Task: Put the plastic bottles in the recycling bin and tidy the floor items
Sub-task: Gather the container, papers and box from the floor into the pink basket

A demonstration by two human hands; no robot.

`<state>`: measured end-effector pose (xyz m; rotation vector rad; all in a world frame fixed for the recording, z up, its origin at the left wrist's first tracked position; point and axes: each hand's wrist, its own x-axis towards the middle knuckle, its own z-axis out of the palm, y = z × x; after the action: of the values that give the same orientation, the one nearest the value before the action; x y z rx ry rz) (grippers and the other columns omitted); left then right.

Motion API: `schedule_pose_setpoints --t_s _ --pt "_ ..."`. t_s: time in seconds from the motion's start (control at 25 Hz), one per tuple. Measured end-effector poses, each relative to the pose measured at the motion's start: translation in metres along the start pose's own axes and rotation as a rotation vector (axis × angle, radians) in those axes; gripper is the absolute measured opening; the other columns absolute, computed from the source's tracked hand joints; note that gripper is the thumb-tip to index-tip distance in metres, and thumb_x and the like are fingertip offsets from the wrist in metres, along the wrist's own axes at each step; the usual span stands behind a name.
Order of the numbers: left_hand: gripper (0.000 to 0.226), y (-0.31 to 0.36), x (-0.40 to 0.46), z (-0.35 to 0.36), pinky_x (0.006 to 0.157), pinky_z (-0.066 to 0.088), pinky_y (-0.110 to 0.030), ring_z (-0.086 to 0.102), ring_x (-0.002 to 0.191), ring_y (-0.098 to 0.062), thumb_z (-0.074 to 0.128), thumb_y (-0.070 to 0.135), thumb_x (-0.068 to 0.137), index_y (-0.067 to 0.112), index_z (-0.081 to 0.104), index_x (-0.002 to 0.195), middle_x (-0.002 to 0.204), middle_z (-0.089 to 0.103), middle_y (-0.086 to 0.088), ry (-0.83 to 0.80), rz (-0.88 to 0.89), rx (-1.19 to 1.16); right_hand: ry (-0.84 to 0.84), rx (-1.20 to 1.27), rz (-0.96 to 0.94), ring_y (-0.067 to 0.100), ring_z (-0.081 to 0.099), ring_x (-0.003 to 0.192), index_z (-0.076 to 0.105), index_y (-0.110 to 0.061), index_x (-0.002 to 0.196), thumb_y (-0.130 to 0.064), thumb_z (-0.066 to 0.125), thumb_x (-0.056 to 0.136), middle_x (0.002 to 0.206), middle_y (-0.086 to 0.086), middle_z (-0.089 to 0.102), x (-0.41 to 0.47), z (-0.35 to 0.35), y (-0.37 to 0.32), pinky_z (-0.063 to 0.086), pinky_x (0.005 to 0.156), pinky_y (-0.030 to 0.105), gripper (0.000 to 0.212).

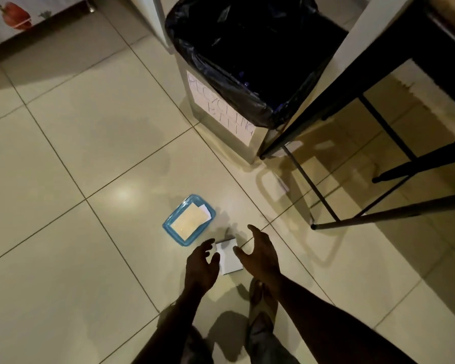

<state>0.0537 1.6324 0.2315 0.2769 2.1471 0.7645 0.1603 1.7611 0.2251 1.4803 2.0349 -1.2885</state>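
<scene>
I am reaching both hands down toward the small flat white square box lying on the beige tiled floor. My left hand and right hand are spread, fingers released, flanking it and grasping nothing. No plastic bottles are showing on the floor; the black-lined recycling bin with its paper label is standing well apart ahead. I judge the tidying step is underway. Next: closing on the box, perhaps placing it by the blue plastic tray holding papers just beside it.
</scene>
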Motion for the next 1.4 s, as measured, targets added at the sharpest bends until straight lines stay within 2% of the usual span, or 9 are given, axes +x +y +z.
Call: schedule_pose_setpoints --t_s 0.28,0.44,0.52,0.64,0.72,0.84,0.96,1.2,1.4 --pt "0.043 -0.086 0.121 0.038 0.098 0.046 -0.031 0.063 0.115 -0.031 0.071 0.012 0.088 0.004 0.06 0.13 0.126 0.067 -0.013 0.047 0.167 0.159 -0.006 -0.052 0.079 0.028 0.051 0.133 0.029 -0.028 0.156 -0.068 0.076 0.073 0.145 0.006 0.05 0.102 0.091 0.027 0.05 0.106 0.04 0.104" --pt "0.043 -0.143 0.192 0.055 0.104 0.042 -0.039 0.058 0.121 -0.038 0.068 0.007 0.088 -0.003 0.059 0.129 0.125 0.065 -0.021 0.13 0.212 0.213 -0.099 -0.292 0.155 0.038 0.038 0.141 0.015 -0.034 0.157 -0.071 0.079 0.066 0.153 0.011 0.033 0.135 0.159 0.054 0.041 0.111 0.052 0.118" --pt "0.045 -0.166 0.227 0.06 0.107 0.04 -0.041 0.054 0.125 -0.036 0.065 0.012 0.091 0.002 0.056 0.134 0.13 0.061 -0.018 0.174 0.234 0.265 -0.084 -0.367 0.124 0.038 0.04 0.138 0.015 -0.035 0.156 -0.057 0.083 0.069 0.152 0.012 0.029 0.154 0.188 0.07 0.044 0.109 0.05 0.113" --pt "0.046 -0.188 0.265 0.063 0.105 0.043 -0.041 0.055 0.125 -0.033 0.063 0.019 0.09 0.006 0.056 0.134 0.133 0.06 -0.014 0.322 0.247 0.257 -0.001 -0.178 0.116 0.032 0.052 0.127 0.027 -0.033 0.15 -0.044 0.081 0.073 0.138 0.009 0.044 0.182 0.205 0.088 0.051 0.102 0.042 0.094" --pt "0.055 -0.2 0.28 0.064 0.104 0.043 -0.041 0.055 0.124 -0.034 0.063 0.028 0.086 0.006 0.054 0.136 0.133 0.06 -0.013 0.363 0.316 0.279 0.06 -0.059 0.091 0.03 0.057 0.124 0.034 -0.035 0.146 -0.05 0.079 0.07 0.132 0.006 0.051 0.199 0.199 0.093 0.053 0.098 0.037 0.09" --pt "0.076 -0.212 0.289 0.067 0.109 0.037 -0.041 0.043 0.136 -0.031 0.066 0.04 0.086 0.013 0.037 0.15 0.148 0.044 -0.011 0.215 0.22 0.473 0.068 -0.009 0.005 0.026 0.057 0.126 0.04 -0.035 0.144 -0.067 0.081 0.062 0.136 0.004 0.052 0.212 0.196 0.098 0.048 0.093 0.031 0.097" --pt "0.09 -0.216 0.286 0.069 0.11 0.036 -0.042 0.033 0.141 -0.03 0.067 0.044 0.084 0.019 0.02 0.156 0.155 0.03 -0.011 0.179 0.189 0.566 0.072 0.059 -0.035 0.023 0.057 0.127 0.046 -0.031 0.143 -0.065 0.082 0.066 0.137 0.004 0.055 0.203 0.207 0.088 0.046 0.093 0.028 0.092" --pt "0.123 -0.212 0.288 0.07 0.102 0.037 -0.047 0.044 0.127 -0.034 0.081 0.059 0.063 0.02 0.012 0.156 0.139 0.046 -0.013 0.301 0.073 0.687 0.192 0.085 -0.146 0.02 0.061 0.119 0.054 -0.027 0.138 -0.053 0.077 0.08 0.129 0.002 0.064 0.206 0.217 0.069 0.042 0.086 0.02 0.068" --pt "0.094 -0.215 0.288 0.058 0.106 0.033 -0.048 0.049 0.127 -0.032 0.079 0.039 0.072 0.025 0.027 0.15 0.131 0.06 -0.008 0.255 0.035 0.453 0.235 0.215 -0.127 0.022 0.068 0.109 0.062 -0.021 0.13 -0.043 0.08 0.083 0.12 0.004 0.07 0.209 0.224 0.068 0.049 0.087 0.024 0.055"
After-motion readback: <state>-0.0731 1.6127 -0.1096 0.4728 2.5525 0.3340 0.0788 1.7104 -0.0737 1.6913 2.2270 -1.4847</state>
